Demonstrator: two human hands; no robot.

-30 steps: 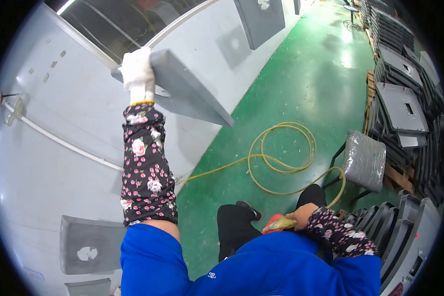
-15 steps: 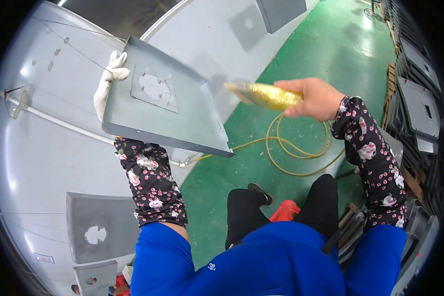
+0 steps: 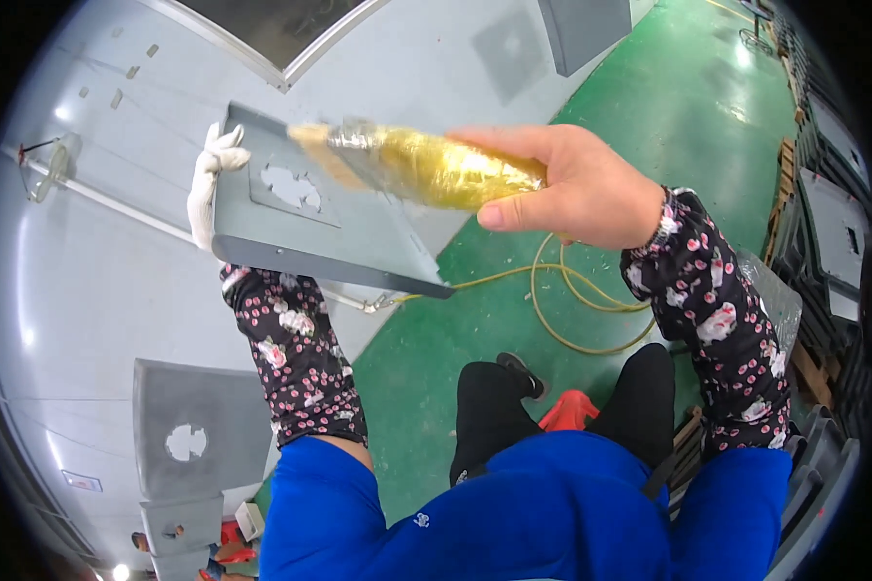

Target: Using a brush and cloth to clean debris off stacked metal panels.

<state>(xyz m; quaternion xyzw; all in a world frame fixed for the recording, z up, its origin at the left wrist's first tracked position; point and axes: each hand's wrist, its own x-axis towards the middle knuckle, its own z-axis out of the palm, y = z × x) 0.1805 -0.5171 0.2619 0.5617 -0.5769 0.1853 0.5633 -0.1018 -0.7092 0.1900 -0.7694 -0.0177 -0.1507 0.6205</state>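
Observation:
My left hand (image 3: pixel 211 174), in a white glove, holds a grey sheet-metal panel (image 3: pixel 358 228) by its left edge, with the thumb and some fingers showing at the rim. The panel is tilted, with raised edges and a jagged cut-out in a square recess. My bare right hand (image 3: pixel 591 184) is closed round a brush (image 3: pixel 446 167) whose thick handle is wrapped in shiny yellow film. Its pale, flat bristle end points left, in front of the panel's upper part. Whether the bristles touch the panel I cannot tell.
A coiled yellow hose (image 3: pixel 543 310) lies on the green floor (image 3: pixel 669 126). Grey panels (image 3: pixel 828 223) stand stacked on wooden pallets at the right. Another panel with a hole (image 3: pixel 203 407) hangs at the lower left by the pale wall (image 3: pixel 87 310). A red object (image 3: pixel 570 412) sits between my legs.
My right hand has brought the brush left and nearer to the camera, and its bristle end now overlaps the panel. My left hand still holds the panel, which is tilted a little differently.

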